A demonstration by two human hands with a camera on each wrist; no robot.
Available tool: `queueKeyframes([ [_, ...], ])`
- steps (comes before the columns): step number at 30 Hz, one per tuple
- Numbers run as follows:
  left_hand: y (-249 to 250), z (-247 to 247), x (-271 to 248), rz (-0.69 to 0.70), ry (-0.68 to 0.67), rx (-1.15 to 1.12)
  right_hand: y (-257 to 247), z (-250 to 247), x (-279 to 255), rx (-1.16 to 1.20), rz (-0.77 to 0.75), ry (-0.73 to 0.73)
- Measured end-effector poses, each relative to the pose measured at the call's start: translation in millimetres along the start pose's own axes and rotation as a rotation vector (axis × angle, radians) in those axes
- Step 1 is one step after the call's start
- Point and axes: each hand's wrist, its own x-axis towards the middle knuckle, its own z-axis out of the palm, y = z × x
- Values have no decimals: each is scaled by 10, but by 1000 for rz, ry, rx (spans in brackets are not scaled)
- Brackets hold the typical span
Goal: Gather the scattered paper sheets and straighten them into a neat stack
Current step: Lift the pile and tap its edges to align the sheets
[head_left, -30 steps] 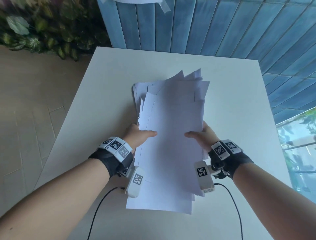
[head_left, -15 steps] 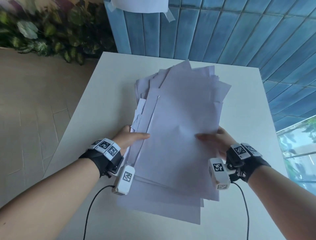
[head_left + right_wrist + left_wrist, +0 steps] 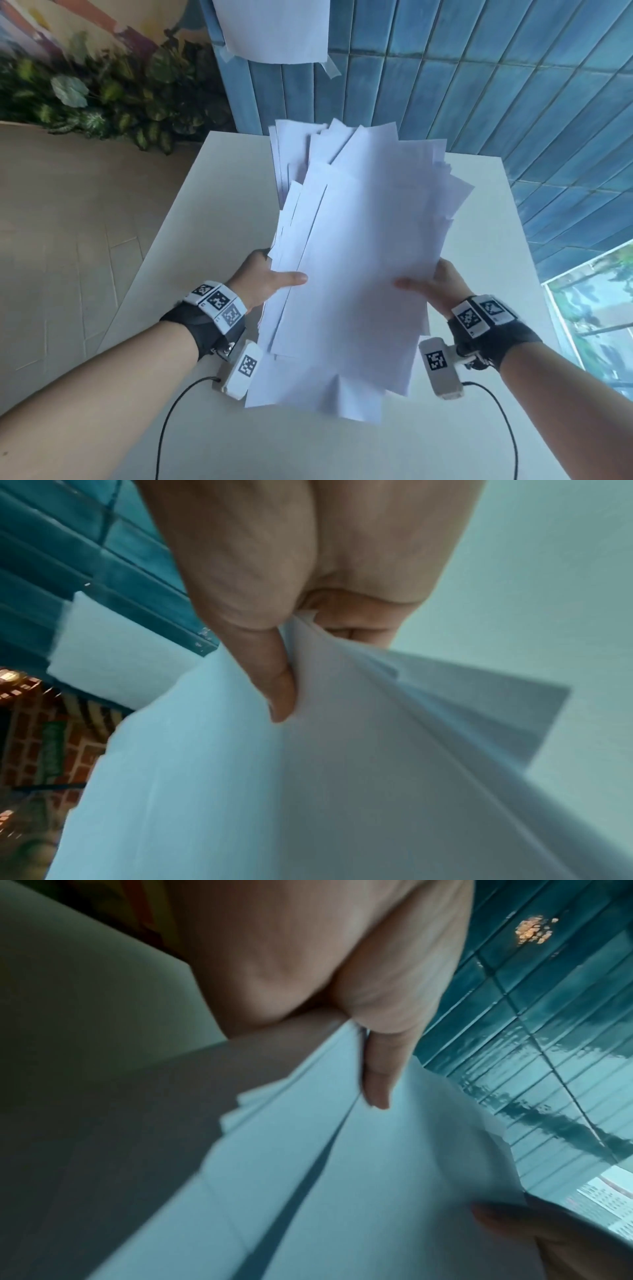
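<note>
Beyond my hands: blue tiled wall (image 3: 479, 85) with one taped-up sheet (image 3: 274, 31); leafy plants (image 3: 102, 99) off past my left hand. White tabletop (image 3: 164, 260) beneath. Paper sheets (image 3: 359, 257), a fanned uneven bundle, held tilted between my hands and hiding the tabletop's middle. Left hand (image 3: 262, 279) grips the left edge, thumb on top. Right hand (image 3: 433, 286) pinches the right edge, thumb on top.

The table (image 3: 164, 260) is bare on both sides of the lifted paper bundle (image 3: 359, 260), so a hand can pass there, while the blue tiled wall (image 3: 496, 85) blocks behind the table.
</note>
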Motion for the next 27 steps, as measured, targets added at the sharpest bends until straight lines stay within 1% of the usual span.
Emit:
queueKeyframes([
  [4, 316, 7, -192, 203, 85, -7, -219, -39, -64, -37, -107, 167],
  [9, 720, -77, -311, 336, 257, -87, -707, -160, -234, -25, -286, 305],
  [12, 938, -106, -435, 358, 311, -141, -929, -224, -362, -8, -370, 348],
  [15, 1017, -113, -556, 386, 372, -189, -1032, -257, -513, 28, -415, 368],
  [18, 1037, -116, -696, 404, 400, -228, -1069, -312, -666, 62, -469, 383],
  [23, 924, -104, -944, 391, 337, -202, -922, -306, -862, 53, -499, 359],
  [27, 787, -44, -1086, 377, 369, -169, -730, -216, -1009, 79, -489, 338],
])
